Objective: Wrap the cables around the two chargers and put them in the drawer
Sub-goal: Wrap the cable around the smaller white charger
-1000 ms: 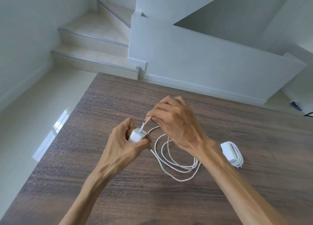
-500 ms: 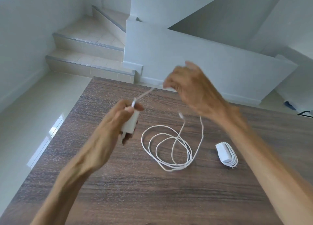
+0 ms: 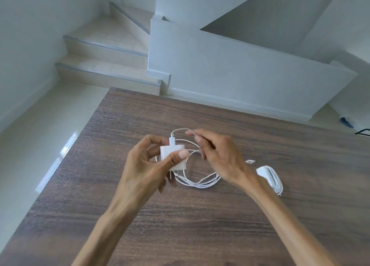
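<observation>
1. The left hand [image 3: 148, 165] holds a white charger [image 3: 173, 156] above the table [image 3: 200, 225], thumb on its front.
2. The right hand [image 3: 218, 157] pinches the cable [image 3: 200, 182] near the plug.
3. More cable lies in loops on the table.
4. A wrapped charger [image 3: 270, 177] lies to the right.

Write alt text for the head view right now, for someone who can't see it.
Over a wooden table, the left hand holds a white charger while the right hand pinches its cable near the plug, the rest lying looped on the table. A second charger, already wrapped, lies to the right.
</observation>
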